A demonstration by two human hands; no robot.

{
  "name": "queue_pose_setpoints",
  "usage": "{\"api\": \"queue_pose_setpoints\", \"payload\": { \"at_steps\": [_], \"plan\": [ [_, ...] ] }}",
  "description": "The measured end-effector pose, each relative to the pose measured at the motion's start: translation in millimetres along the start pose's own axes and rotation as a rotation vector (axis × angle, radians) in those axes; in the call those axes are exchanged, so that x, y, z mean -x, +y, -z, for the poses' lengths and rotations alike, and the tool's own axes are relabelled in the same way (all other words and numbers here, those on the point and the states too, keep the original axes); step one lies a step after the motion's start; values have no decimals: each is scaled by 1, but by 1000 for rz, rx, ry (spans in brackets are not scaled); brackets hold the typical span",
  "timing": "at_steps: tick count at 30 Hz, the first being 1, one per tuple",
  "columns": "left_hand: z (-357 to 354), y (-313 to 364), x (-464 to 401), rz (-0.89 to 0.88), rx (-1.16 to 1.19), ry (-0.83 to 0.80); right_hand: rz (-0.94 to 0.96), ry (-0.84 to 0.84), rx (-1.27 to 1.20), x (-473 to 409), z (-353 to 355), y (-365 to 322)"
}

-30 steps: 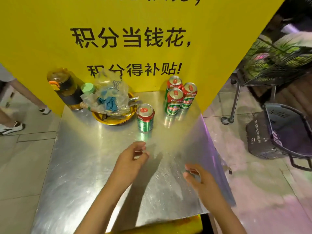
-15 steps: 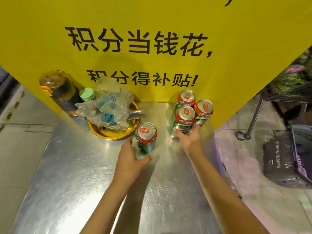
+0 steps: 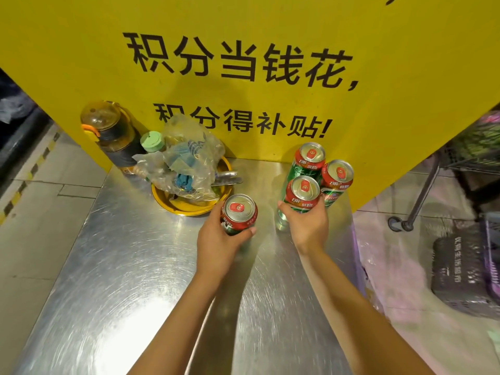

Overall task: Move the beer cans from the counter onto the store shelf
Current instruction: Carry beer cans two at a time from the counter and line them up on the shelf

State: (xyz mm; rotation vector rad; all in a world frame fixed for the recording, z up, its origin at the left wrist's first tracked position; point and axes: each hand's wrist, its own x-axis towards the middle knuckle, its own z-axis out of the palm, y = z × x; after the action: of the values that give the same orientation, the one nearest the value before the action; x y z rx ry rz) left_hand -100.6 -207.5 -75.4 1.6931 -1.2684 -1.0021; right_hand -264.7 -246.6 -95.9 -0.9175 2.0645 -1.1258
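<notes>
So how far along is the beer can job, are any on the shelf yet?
None looks shelved: no shelf is in view, and all four cans are at the metal counter. In hand: the left hand grips the lone can, and the right hand grips the front can of the cluster. Left: carrying those over, then the back can and right can.

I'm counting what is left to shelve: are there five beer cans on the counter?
No, only four show: the left hand grips a lone can, and the right hand grips the nearest can of a cluster of three.
</notes>
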Motion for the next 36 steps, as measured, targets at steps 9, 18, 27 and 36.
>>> {"api": "queue_pose_setpoints", "payload": {
  "at_steps": [9,18,27,36],
  "plan": [
    [17,4,46,58,80,62,135,-60,-5,37,45,18],
    [72,25,142,135,304,179,112,-381,-234,105,93,-6],
    [168,13,238,171,463,413,135,-703,-219,212,91,-43],
    [323,-54,349,230,532,667,273,-1006,-173,398,-2,-75]
  ]
}}
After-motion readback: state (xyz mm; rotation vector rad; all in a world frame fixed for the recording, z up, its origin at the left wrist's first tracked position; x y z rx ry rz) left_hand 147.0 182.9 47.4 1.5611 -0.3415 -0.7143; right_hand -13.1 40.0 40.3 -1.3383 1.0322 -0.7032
